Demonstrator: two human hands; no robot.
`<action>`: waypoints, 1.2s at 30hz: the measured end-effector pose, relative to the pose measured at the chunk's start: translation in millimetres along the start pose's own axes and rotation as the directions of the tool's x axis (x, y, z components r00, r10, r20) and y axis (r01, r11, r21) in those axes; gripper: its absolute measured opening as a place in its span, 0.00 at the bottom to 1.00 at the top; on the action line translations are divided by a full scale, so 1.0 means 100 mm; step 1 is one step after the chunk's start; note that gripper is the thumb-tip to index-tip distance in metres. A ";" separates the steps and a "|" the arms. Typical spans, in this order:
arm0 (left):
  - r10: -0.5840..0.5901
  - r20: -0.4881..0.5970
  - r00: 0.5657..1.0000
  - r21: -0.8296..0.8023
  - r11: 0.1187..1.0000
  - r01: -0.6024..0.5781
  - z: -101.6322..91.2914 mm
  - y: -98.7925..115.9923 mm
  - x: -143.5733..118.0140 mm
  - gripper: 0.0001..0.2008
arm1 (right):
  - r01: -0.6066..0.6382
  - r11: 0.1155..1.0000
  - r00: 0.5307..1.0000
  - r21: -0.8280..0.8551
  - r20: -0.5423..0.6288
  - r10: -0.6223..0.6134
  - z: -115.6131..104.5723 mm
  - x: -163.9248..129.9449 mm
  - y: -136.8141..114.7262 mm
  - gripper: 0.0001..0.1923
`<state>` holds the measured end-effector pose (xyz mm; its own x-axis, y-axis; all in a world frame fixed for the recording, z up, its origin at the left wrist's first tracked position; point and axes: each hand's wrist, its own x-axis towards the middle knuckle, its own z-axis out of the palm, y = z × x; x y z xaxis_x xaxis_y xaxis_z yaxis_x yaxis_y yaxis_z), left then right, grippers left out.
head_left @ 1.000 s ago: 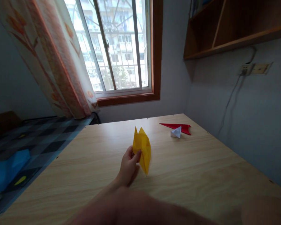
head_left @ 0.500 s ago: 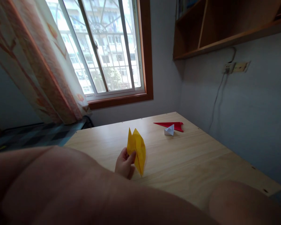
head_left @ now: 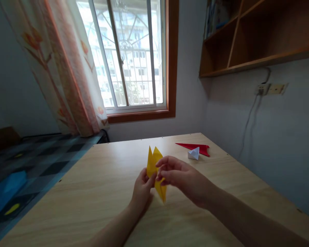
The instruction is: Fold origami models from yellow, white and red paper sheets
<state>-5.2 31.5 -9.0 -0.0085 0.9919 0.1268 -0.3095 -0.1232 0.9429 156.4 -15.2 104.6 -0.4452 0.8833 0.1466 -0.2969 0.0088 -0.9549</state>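
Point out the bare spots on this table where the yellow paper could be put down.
Bare table: left of the left hand, and right of the right hand toward the wall. Crowded: far right corner, red paper and white paper.

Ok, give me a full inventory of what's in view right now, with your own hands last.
yellow folded paper: 1, yellow, held upright above the table's middle
red folded paper: 1, red, flat on the table's far right
white folded paper: 1, white, against the red piece's near edge
table: 1, light wood
window: 1, brown frame, far wall
curtain: 1, orange-patterned, left of window
shelf: 1, brown, right wall
wall socket: 1, under the shelf, cable hanging
left hand: grip on the yellow paper's left edge
right hand: fingers on its right side
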 end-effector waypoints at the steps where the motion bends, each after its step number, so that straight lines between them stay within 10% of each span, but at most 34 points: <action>1: 0.001 0.003 1.000 0.000 1.000 -0.001 0.02 0.01 0.00 0.23 | 0.086 0.984 0.991 -0.157 -0.089 -0.101 -0.16 0.09 0.13 0.11; 6: -0.033 0.025 0.999 0.015 0.999 0.033 0.06 0.05 -0.02 0.23 | 0.145 0.796 0.842 -0.588 -0.349 -0.411 -0.70 0.32 0.82 0.10; 14: -0.044 0.068 0.997 0.015 0.999 0.043 0.07 0.04 -0.04 0.21 | 0.073 0.975 0.969 -0.209 -0.216 -0.119 -0.71 0.27 1.14 0.20; 36: -0.050 0.107 0.993 -0.014 0.999 0.052 0.09 0.00 -0.05 0.19 | 0.045 0.999 0.939 -0.009 -0.342 -0.045 -0.68 0.29 1.09 0.14</action>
<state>3.1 26.5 -6.4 0.1092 0.9877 0.1117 -0.3228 -0.0711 0.9438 168.3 42.9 -12.8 -0.1156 0.9890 0.0920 -0.3091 0.0522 -0.9496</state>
